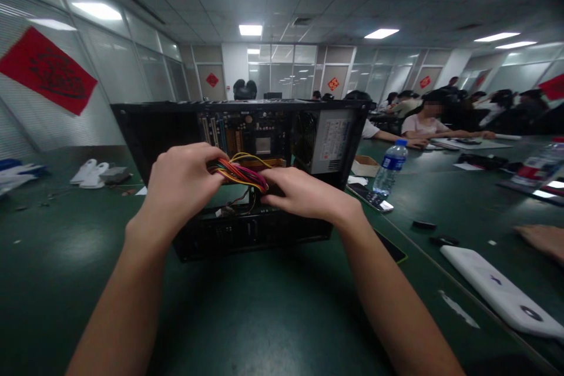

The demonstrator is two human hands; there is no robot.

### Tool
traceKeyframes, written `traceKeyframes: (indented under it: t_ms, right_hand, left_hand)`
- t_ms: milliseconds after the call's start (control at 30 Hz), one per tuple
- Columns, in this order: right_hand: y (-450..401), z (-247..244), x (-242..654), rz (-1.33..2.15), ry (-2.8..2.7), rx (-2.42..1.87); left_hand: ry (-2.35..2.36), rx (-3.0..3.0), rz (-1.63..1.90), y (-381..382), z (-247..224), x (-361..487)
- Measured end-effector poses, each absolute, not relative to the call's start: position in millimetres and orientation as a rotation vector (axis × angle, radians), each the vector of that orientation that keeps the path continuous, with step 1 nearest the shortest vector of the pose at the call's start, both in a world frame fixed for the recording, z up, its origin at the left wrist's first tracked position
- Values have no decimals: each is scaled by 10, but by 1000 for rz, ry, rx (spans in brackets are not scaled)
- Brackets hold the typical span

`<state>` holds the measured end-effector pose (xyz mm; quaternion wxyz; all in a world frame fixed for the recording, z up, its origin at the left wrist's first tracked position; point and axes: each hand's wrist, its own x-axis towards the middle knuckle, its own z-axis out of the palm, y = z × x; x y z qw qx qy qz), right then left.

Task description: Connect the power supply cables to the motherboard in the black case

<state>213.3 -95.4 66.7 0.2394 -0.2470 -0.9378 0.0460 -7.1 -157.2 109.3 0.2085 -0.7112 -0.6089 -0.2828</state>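
An open black computer case stands on the green table, its inside facing me. In front of it, a bundle of red, yellow and black cables runs between my hands. My left hand is closed round the bundle's left part. At its right end, my right hand grips the same cables with thumb and fingers. Behind the hands are a circuit board and, at the case's upper right, a power supply with a fan. A thin cable with a white connector hangs below the bundle.
Right of the case are a water bottle, a phone, a small cardboard box and a white device. Another person's hand rests at the right edge. White objects lie on the left. People sit farther back.
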Motion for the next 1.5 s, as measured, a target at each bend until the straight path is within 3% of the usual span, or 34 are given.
traceKeyframes:
  t_ms: [533, 933, 1300, 1500]
  right_hand:
    - [-1034, 871, 2251, 45, -2034, -526]
    - [-772, 668, 2101, 70, -2218, -610]
    - [-444, 253, 1829, 27, -2615, -994]
    - [-444, 339, 1802, 296, -2389, -762]
  left_hand:
    - [-1746, -2049, -540, -1760, 1164, -63]
    - [-1507, -2498, -330, -1853, 1041, -167]
    - [-1474, -2798, -109, -1869, 913, -1]
    - [-1186, -3159, 65, -1813, 781, 387]
